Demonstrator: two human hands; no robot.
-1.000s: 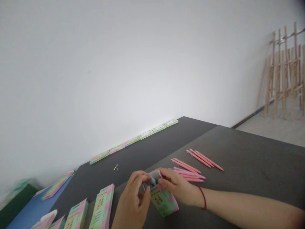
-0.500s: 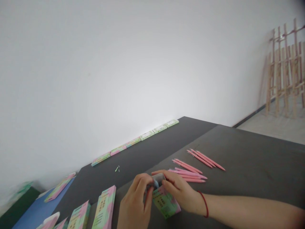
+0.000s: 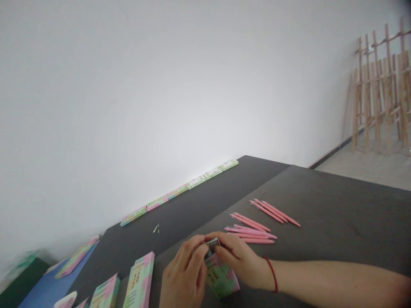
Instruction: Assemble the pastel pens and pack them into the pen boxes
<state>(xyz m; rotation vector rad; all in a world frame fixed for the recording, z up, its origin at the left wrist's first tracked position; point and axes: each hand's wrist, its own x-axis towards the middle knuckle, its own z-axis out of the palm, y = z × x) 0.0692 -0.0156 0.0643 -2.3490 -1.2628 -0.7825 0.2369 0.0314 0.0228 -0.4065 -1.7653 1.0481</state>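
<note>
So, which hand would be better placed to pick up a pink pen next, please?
Probably the right hand: it is nearer the pink pens, while the left hand sits across the box. Both are at the box now, though.

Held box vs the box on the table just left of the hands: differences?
Held box: open at the top end, between left hand and right hand. Table box: far end looks closed, lying untouched. Both: green-and-pink print with dark lettering.
</note>
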